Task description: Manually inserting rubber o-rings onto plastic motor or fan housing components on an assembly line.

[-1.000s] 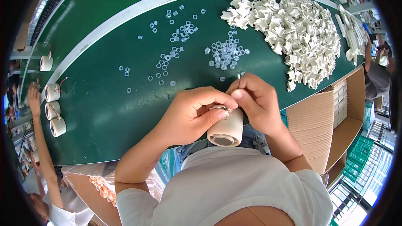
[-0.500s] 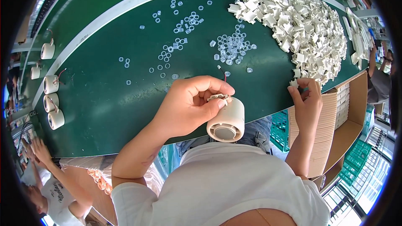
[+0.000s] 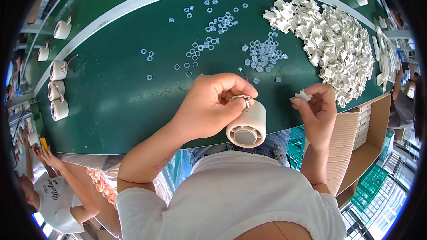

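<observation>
My left hand [image 3: 207, 106] grips a white cylindrical housing [image 3: 255, 118] by a small bracket-like part on its upper side, pinched between thumb and fingers. The housing's vented round end faces me. A thin red wire with a small white connector [image 3: 240, 69] sticks up behind my fingers. To the right, my right hand [image 3: 319, 113] pinches a small white plastic clip [image 3: 304, 95] between thumb and fingertips, above the green tabletop. Close beyond that hand lies a large heap of similar white clips [image 3: 342, 58]. My left fingers hide part of the bracket.
Clear plastic rings [image 3: 263, 54] lie piled and scattered across the green table [image 3: 106, 106]. Several white cylindrical units [image 3: 59, 109] stand at the far left. An open cardboard box [image 3: 376, 124] stands at the right, below the table edge. A co-worker [image 3: 55, 195] works at lower left.
My right hand has lifted a white clip away from the heap's near edge and moved left toward the housing. The left hand keeps its grip. The whole view has shifted slightly.
</observation>
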The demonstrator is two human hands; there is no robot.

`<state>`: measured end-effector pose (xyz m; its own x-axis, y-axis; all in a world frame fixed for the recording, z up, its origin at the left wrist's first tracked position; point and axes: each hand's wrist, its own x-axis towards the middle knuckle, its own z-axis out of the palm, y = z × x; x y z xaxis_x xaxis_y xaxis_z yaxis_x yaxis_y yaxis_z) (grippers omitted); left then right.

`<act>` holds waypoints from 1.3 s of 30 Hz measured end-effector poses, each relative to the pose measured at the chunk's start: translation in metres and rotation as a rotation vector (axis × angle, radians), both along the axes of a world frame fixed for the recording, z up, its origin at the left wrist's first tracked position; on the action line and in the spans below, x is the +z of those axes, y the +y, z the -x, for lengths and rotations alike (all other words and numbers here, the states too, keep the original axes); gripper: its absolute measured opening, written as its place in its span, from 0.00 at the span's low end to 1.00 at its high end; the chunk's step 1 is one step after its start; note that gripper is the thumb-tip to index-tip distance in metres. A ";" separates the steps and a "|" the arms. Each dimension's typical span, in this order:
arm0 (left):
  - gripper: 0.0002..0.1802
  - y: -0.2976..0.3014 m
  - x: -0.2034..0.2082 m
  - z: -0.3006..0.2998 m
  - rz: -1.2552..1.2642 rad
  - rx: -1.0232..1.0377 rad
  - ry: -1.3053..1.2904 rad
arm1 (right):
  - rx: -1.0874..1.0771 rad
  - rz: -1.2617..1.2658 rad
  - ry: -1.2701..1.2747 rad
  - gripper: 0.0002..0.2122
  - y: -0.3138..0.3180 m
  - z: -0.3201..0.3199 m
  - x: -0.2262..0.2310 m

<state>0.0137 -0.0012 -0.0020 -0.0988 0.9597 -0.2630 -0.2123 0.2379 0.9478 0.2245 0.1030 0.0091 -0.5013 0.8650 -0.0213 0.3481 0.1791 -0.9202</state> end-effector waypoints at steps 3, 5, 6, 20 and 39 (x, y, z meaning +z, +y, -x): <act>0.12 -0.002 0.001 -0.001 -0.016 -0.012 0.005 | 0.073 0.286 0.241 0.13 0.000 0.019 0.011; 0.11 -0.002 0.003 -0.002 -0.035 0.013 -0.010 | 0.317 0.170 0.235 0.12 0.004 0.034 0.013; 0.11 -0.002 0.004 -0.003 -0.045 0.026 -0.018 | 0.438 0.110 0.230 0.11 0.006 0.040 0.013; 0.14 -0.004 0.004 0.005 -0.039 -0.031 -0.162 | 0.551 -0.017 0.033 0.09 -0.001 0.056 0.020; 0.05 -0.008 0.009 -0.006 -0.052 -0.185 0.360 | 0.285 -0.579 -0.256 0.09 0.090 0.078 -0.007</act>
